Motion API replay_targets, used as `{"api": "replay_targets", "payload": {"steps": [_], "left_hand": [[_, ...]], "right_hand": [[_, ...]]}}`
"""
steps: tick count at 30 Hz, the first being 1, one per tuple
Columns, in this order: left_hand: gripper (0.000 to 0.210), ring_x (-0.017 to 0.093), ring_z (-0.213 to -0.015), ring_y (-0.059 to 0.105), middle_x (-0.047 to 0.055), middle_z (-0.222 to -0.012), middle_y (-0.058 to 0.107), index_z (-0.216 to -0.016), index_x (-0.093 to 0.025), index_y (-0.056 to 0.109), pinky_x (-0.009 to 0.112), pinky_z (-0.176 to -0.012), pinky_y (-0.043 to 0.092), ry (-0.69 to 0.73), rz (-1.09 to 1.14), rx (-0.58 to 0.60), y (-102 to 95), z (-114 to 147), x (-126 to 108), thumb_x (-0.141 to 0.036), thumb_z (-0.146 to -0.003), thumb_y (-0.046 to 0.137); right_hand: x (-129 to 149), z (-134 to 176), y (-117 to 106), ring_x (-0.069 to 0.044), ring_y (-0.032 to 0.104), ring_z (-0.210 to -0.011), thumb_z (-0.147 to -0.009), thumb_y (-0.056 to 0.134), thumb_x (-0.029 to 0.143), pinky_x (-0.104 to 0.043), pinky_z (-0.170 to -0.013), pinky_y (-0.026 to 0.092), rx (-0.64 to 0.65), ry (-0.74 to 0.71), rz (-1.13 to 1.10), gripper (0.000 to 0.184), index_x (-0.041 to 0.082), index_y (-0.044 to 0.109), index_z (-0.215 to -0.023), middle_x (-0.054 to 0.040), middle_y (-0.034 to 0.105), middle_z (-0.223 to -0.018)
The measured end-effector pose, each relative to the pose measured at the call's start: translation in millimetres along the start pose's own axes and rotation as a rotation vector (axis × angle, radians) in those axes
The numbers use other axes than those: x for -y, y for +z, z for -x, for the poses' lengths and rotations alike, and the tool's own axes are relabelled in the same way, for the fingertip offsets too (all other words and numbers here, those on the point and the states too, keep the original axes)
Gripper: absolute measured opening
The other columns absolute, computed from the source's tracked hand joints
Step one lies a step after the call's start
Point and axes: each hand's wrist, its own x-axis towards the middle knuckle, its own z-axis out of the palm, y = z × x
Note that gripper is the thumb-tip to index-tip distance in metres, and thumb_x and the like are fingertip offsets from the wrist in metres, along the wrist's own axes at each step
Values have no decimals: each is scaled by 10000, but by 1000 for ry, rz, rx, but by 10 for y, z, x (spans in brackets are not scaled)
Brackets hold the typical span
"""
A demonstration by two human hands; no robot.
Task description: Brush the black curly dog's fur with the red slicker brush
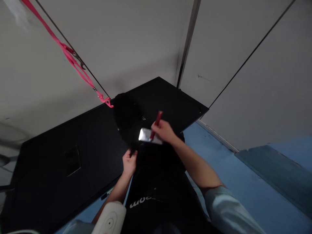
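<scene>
My right hand [165, 130] is closed around a red-handled tool [158, 121] that looks like a brush. Its lower end rests at a shiny silver sheet [145, 134], which resembles foil and lies over a dark mass. My left hand [129, 161] pinches part of that black, hair-like mass [126, 113] just below the silver sheet. The mass sits over the near part of the black table [97, 156]; low light hides its exact shape. A black apron-like garment [161, 195] with white lettering covers my front.
A dark, flat rectangle [73, 161] like a phone lies on the table's left half. A pink lanyard [65, 48] with a metal hook hangs toward the table's back edge. Near my left forearm is a white rounded device [110, 217]. Pale walls [136, 39] stand behind; the floor [207, 146] is blue.
</scene>
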Motion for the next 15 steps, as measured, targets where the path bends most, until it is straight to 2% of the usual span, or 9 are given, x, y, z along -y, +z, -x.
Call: {"api": "replay_targets", "payload": {"steps": [3, 4, 5, 8, 9, 10, 13, 14, 15], "left_hand": [[283, 165, -758, 606, 63, -847, 672, -878, -126, 640, 271, -720, 478, -8, 31, -28, -30, 16, 4, -330, -682, 654], [294, 167, -763, 608, 64, -854, 673, -890, -128, 641, 272, -722, 480, -8, 40, -31, -29, 18, 5, -331, -678, 657], [299, 168, -767, 609, 63, -861, 673, -902, -132, 641, 274, -727, 481, -6, 54, -32, -22, 20, 6, -332, -680, 655], [300, 171, -792, 610, 66, -902, 669, -934, -141, 634, 285, -754, 479, -3, 93, -26, 9, 22, 11, -331, -703, 638], [299, 173, -799, 609, 68, -908, 667, -936, -141, 633, 288, -757, 479, -4, 96, -28, 18, 23, 13, -331, -704, 637], [301, 174, -802, 608, 68, -910, 665, -936, -141, 632, 288, -757, 478, -6, 95, -35, 24, 24, 14, -329, -701, 639], [308, 164, -780, 601, 57, -882, 661, -926, -142, 630, 276, -742, 475, -11, 91, -54, 43, 24, 6, -331, -684, 648], [304, 159, -760, 598, 51, -860, 659, -912, -141, 629, 271, -731, 474, -9, 87, -54, 53, 25, -3, -335, -678, 650], [296, 156, -740, 594, 47, -834, 656, -888, -139, 627, 269, -718, 474, -9, 73, -53, 67, 26, -15, -341, -674, 653]], "right_hand": [[3, 7, -61, -109, 485, -536, -763, 505, 319, -239, -533, 379, -407, 2, 48, 160, 169, 550, -796, 12, 539, -615], [5, 28, -69, -110, 489, -543, -765, 504, 322, -239, -536, 381, -416, -23, 35, 161, 174, 550, -811, 11, 545, -628], [3, 57, -62, -112, 499, -553, -763, 511, 323, -239, -541, 386, -330, -52, 7, 160, 178, 554, -815, 9, 556, -641], [-27, 114, -20, -120, 523, -579, -728, 554, 310, -247, -569, 409, 42, -80, -85, 139, 175, 563, -756, 2, 574, -652], [-43, 108, -24, -121, 521, -576, -721, 559, 305, -252, -574, 413, 25, -59, -98, 135, 171, 556, -740, 1, 567, -644], [-58, 92, -40, -122, 516, -576, -720, 557, 301, -256, -580, 416, -81, -39, -99, 133, 169, 547, -739, 0, 559, -644], [-77, 65, -89, -125, 518, -617, -745, 523, 300, -264, -612, 423, -522, -44, -72, 143, 175, 524, -815, -9, 560, -713], [-79, 76, -77, -125, 522, -629, -749, 520, 301, -263, -619, 424, -528, -68, -66, 149, 180, 522, -835, -9, 566, -733], [-83, 92, -48, -123, 526, -632, -748, 521, 303, -259, -620, 425, -441, -90, -68, 152, 183, 526, -841, -6, 572, -737]]}}
